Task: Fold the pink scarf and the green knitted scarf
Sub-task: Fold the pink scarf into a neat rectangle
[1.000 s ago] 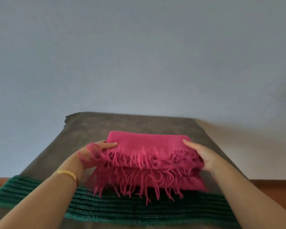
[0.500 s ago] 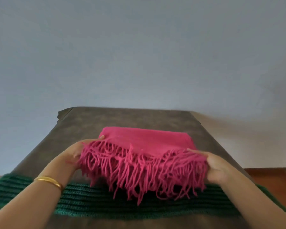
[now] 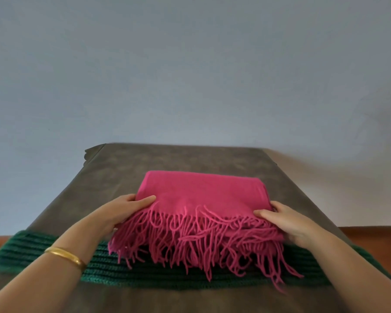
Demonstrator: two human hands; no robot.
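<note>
Honestly, my worry is the pink scarf (image 3: 201, 195) slumping apart if I let go unevenly, since its fringe already spills over the green knitted scarf (image 3: 145, 272) along the table's (image 3: 122, 163) near edge. My left hand (image 3: 122, 211) and right hand (image 3: 287, 222) each clamp one end of the folded bundle.

A plain pale grey-blue wall (image 3: 190, 64) filled the upper half of the view, bare and evenly lit. A soft shadow lay on it at the lower right, beside the bench. The bench (image 3: 167, 159) stood end-on against the wall, covered in a mottled grey-brown cloth whose far left corner was crumpled. Reddish-brown floor (image 3: 370, 233) showed on both sides of the bench.
</note>
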